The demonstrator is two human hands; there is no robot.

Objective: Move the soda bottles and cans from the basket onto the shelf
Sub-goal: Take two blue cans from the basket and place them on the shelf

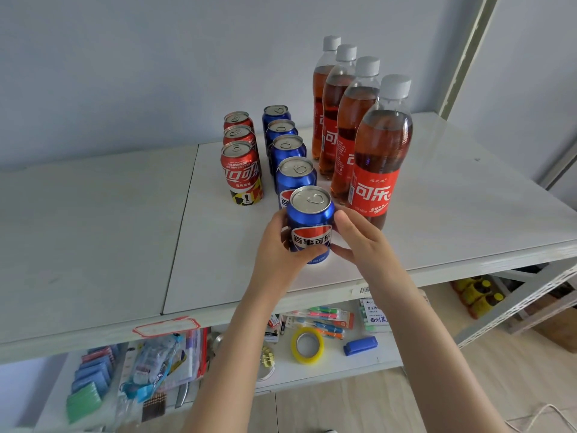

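Blue can (310,225), upright, silver top, both hands

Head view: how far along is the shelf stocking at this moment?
Done: three red cola cans, four blue Pepsi cans and four cola bottles stand in rows on the top shelf. In hand: the left hand and right hand hold a fifth blue Pepsi can at the front of the blue row. Left: unclear, since the basket is out of view.
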